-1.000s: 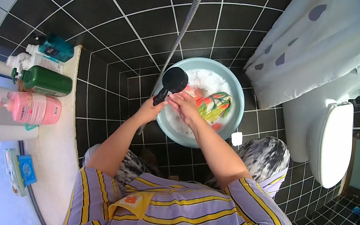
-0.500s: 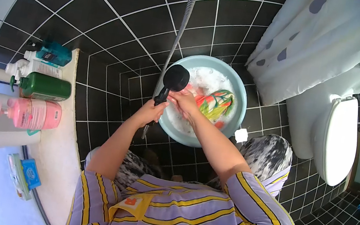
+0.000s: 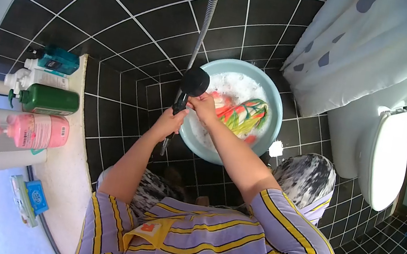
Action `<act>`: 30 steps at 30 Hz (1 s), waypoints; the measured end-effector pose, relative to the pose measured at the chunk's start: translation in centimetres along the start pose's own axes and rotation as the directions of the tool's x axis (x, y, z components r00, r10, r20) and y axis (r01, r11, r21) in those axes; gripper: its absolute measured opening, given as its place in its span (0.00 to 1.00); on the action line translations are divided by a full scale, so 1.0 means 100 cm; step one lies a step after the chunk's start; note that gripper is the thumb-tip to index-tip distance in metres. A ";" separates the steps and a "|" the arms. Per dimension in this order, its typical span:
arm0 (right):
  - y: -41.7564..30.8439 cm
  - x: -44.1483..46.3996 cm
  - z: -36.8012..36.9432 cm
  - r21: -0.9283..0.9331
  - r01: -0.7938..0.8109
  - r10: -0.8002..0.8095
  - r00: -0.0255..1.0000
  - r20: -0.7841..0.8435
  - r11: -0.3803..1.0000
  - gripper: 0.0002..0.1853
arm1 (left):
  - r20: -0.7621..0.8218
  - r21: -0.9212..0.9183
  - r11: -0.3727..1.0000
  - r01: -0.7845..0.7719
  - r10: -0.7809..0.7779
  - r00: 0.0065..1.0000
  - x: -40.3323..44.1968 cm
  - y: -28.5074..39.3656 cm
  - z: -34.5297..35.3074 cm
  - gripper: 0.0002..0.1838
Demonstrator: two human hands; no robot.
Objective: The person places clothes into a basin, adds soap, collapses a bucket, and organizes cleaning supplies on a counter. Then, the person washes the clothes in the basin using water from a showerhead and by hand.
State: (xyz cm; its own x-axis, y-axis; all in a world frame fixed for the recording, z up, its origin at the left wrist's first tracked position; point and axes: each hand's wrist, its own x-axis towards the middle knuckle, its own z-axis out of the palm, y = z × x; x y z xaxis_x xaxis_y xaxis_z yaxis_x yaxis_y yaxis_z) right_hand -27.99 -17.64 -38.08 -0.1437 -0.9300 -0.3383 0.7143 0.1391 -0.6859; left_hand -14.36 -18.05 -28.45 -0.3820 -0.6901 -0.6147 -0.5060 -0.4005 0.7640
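My left hand (image 3: pixel 167 123) is wrapped around the handle of a black shower head (image 3: pixel 195 82), held up over the left rim of a light blue basin (image 3: pixel 277 99). My right hand (image 3: pixel 203 107) is closed, its fingertips at the neck of the shower head; part of the fingers is hidden. Below it, foamy water fills the basin. A wet cloth (image 3: pixel 246 117) with red, green, yellow and white patterning lies partly in the suds. No spray from the shower head can be made out.
A metal hose (image 3: pixel 210 14) hangs in front of the tiled wall. At left, a ledge (image 3: pixel 56 166) carries a green pump bottle (image 3: pixel 53 101), a pink pump bottle (image 3: pixel 39 131) and other bottles. A white toilet (image 3: pixel 385 159) and shower curtain (image 3: pixel 354 61) stand at right.
The shower head has shifted slightly left and up. My right hand has moved left from above the cloth to the shower head's neck. My left hand keeps its hold.
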 end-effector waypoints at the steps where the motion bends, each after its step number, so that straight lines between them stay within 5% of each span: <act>1: 0.002 0.002 0.000 0.005 -0.008 0.008 1.000 0.007 1.000 0.07 | -0.007 -0.008 1.000 -0.006 0.006 1.000 0.000 0.001 0.000 0.18; 7: 0.001 -0.005 -0.010 -0.039 -0.189 0.188 0.982 -0.015 0.981 0.06 | -0.089 0.134 0.991 -0.006 0.018 0.996 -0.001 0.000 0.003 0.15; 10: -0.008 -0.005 -0.013 -0.015 -0.274 0.275 0.958 0.088 0.961 0.08 | -0.116 0.171 0.975 -0.141 0.162 0.980 0.006 -0.011 -0.001 0.20; 16: -0.034 -0.019 -0.006 0.039 -0.335 0.320 0.925 0.206 0.941 0.18 | -0.158 0.206 0.979 -0.014 0.048 0.986 0.016 -0.014 -0.015 0.23; 19: -0.037 -0.030 0.001 -0.101 -0.374 0.380 0.924 0.044 0.922 0.24 | -0.210 0.253 0.961 -0.108 0.164 0.964 0.023 -0.030 -0.011 0.24; 22: -0.028 -0.044 0.015 -0.307 -0.239 0.254 0.967 0.008 0.921 0.29 | -0.225 0.310 0.947 -0.084 0.159 0.961 0.023 -0.032 -0.010 0.26; 27: -0.002 -0.060 0.044 0.017 -0.129 0.130 0.985 -0.115 0.992 0.26 | -0.283 0.444 0.868 -0.222 0.371 0.884 0.030 -0.041 -0.005 0.30; 30: 0.003 -0.067 0.056 -0.188 0.005 -0.048 0.973 -0.225 0.982 0.22 | -0.273 0.437 0.864 -0.251 0.393 0.878 0.029 -0.041 0.001 0.31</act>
State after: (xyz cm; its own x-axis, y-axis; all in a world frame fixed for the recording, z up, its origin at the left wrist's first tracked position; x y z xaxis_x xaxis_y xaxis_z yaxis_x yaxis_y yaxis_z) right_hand -23.02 -13.26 -32.42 -0.3283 -0.8350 -0.4415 0.5724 0.1960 -0.7962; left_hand -13.43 -18.30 -33.39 -0.3232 -0.9278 -0.1865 -0.6791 0.0901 0.7285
